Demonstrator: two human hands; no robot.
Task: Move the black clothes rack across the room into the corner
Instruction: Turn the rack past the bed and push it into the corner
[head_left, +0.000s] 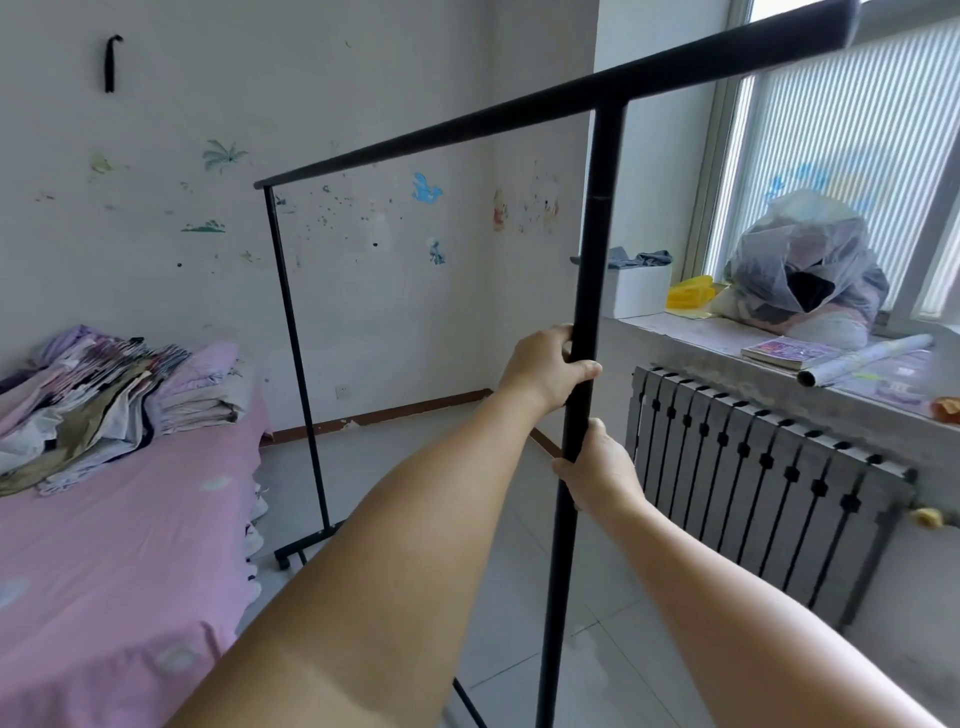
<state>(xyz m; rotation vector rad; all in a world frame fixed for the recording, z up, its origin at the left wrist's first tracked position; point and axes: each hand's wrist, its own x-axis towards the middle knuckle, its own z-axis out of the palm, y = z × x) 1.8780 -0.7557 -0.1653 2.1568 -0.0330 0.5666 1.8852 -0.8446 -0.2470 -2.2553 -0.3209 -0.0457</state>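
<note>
The black clothes rack stands bare in front of me, its top bar running from upper right down to the far left post. My left hand grips the near upright post, and my right hand holds the same post just below it. The far post ends in a wheeled foot on the floor beside the bed. The near foot is mostly hidden behind my arms. The room corner lies beyond the rack, between the stickered wall and the window wall.
A bed with a pink sheet and a pile of folded clothes fills the left. A grey radiator sits under the cluttered windowsill on the right. Tiled floor stretches between them toward the corner.
</note>
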